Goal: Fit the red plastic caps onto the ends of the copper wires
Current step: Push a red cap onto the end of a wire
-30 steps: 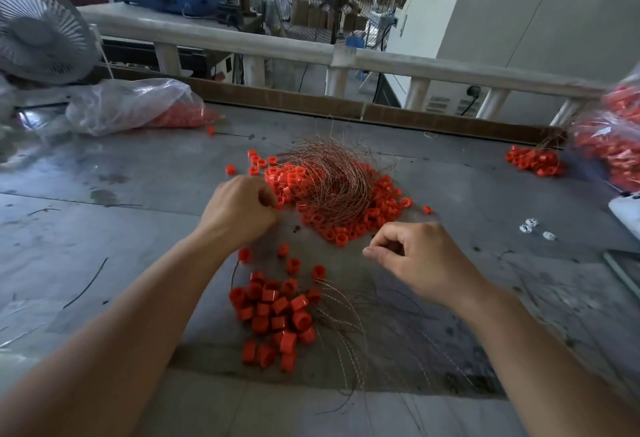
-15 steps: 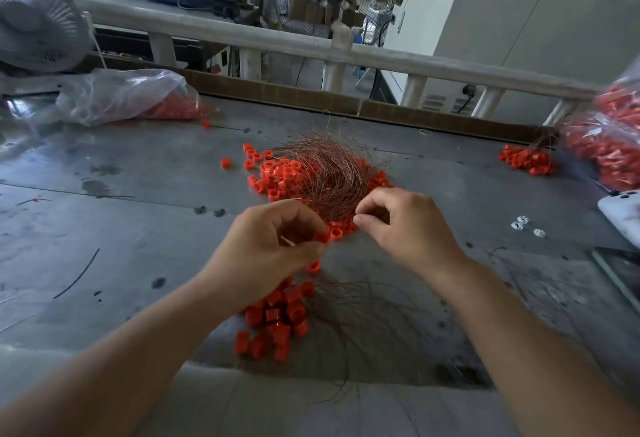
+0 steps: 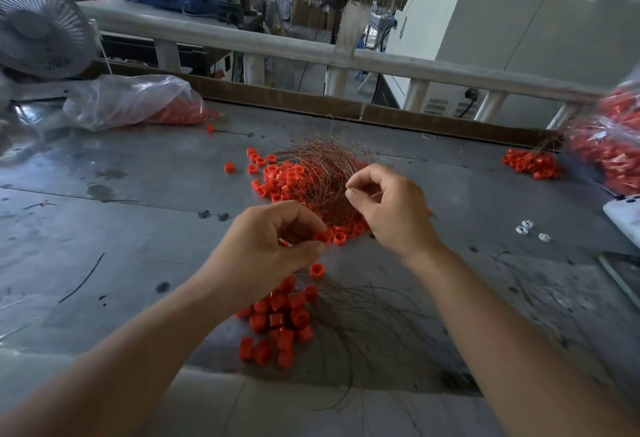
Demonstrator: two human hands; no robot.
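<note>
Currently pinching small red cylindrical plastic cap (image 3: 322, 237) in left hand (image 3: 266, 249), beside right hand (image 3: 391, 208), fingertips closed over tangled thin copper wires (image 3: 322, 166); strand held or not, cannot tell. Presumably aligning for insertion.

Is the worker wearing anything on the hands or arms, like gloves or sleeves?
No. Both the left hand and the right hand are bare, without gloves, and no rings show. The left forearm and right forearm are uncovered too: no sleeves, watch or wristband in view.
</note>
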